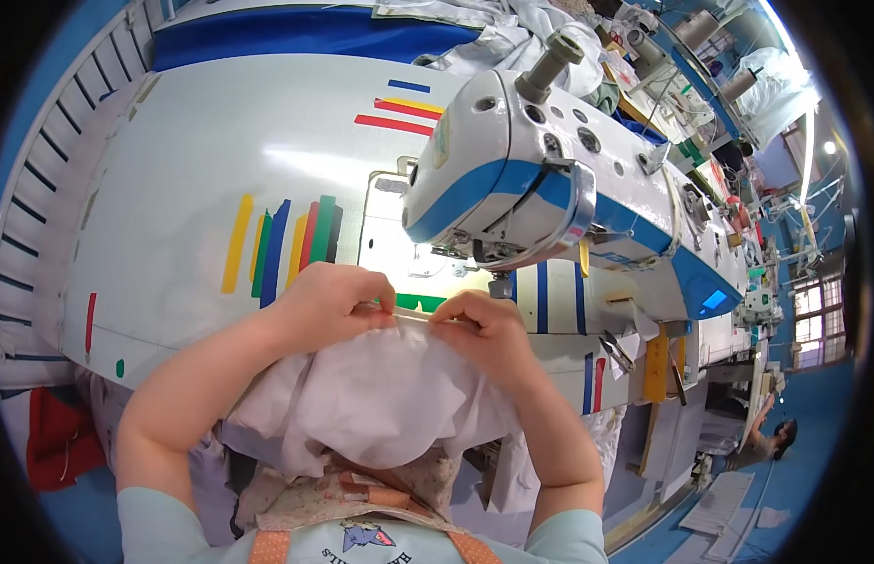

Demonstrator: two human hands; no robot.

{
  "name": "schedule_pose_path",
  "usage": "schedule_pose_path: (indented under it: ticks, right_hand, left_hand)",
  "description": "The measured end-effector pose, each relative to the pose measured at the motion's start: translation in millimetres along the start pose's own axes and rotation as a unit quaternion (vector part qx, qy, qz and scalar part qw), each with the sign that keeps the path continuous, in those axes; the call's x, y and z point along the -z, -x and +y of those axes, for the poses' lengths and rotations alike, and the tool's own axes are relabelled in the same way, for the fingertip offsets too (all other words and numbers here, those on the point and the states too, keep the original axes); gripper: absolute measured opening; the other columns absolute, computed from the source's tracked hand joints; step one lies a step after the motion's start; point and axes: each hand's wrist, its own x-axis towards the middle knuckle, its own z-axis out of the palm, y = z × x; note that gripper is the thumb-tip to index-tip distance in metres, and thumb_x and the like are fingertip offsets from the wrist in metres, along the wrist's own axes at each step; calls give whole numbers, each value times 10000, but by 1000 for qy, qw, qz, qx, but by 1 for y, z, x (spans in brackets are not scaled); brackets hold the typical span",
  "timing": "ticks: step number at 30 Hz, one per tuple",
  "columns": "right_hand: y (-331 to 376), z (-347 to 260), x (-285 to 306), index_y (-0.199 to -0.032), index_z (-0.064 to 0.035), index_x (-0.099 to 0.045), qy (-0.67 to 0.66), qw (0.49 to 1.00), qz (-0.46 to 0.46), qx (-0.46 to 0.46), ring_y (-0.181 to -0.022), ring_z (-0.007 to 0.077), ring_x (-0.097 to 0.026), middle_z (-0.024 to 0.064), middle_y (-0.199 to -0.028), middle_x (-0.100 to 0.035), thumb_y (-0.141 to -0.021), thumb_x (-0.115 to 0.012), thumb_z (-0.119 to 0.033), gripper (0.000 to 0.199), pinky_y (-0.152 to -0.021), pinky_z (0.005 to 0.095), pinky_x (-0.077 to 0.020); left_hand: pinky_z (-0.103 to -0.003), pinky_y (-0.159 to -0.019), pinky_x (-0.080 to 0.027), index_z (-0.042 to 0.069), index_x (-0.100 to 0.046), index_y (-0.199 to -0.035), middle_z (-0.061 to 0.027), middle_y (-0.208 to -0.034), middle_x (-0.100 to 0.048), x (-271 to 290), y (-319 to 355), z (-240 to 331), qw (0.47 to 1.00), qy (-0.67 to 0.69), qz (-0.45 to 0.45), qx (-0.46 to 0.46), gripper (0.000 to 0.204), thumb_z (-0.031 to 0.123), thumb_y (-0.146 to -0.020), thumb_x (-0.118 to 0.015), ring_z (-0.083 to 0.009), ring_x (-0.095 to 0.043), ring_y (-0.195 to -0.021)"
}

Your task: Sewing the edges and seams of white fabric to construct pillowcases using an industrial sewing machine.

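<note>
L hand & R hand pinch white cloth by far edge, fingertips nearly closed, prob. to keep it flat; rest drapes at tbl's near side, below sewing mach.

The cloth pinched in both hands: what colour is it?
The cloth is white; it shows best in the head view.

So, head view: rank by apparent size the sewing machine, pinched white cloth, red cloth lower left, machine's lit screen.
1. Sewing machine
2. White cloth
3. Red cloth
4. Lit screen
Apparent size only; gaps are clear.
</note>
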Motion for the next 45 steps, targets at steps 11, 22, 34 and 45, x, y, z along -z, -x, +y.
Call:
schedule_pose_path:
  ticks: [11,22,34,45]
  right_hand:
    - [1,7,-4,-756,0,-607,-48,997,23,-51,-594,23,-447,-7,-707,-548,-731,-688,-21,88,-526,178,-376]
    - [0,16,-18,-710,-18,-532,57,996,71,-16,-591,53,-462,8,-728,-539,-747,-682,-26,155,-530,203,-401]
    - [-9,1,-16,-793,-65,-512,182,981,44,-48,-644,206,-550,76,-756,-521,-785,-635,-127,138,-600,307,-457]
    - [-3,18,-14,-893,-133,-608,227,967,62,103,-708,243,-582,54,-766,-570,-765,-616,-81,138,-577,330,-469]
  left_hand:
    - [-325,-530,-414,29,-569,-702,-93,-644,-539,-3,-1,-4,999,28,38,-16,159,123,-703,-697,-240,-529,-585]
    - [-380,-549,-435,48,-549,-682,-119,-643,-556,-10,-4,5,995,-62,62,47,173,158,-716,-679,-297,-572,-620]
    - [-441,-611,-442,51,-562,-846,-157,-681,-592,-6,-8,9,993,-43,31,110,167,188,-779,-629,-345,-594,-682]
    - [-414,-526,-438,93,-554,-812,-100,-648,-589,-18,-2,-4,992,-105,74,9,114,193,-795,-603,-302,-591,-614]
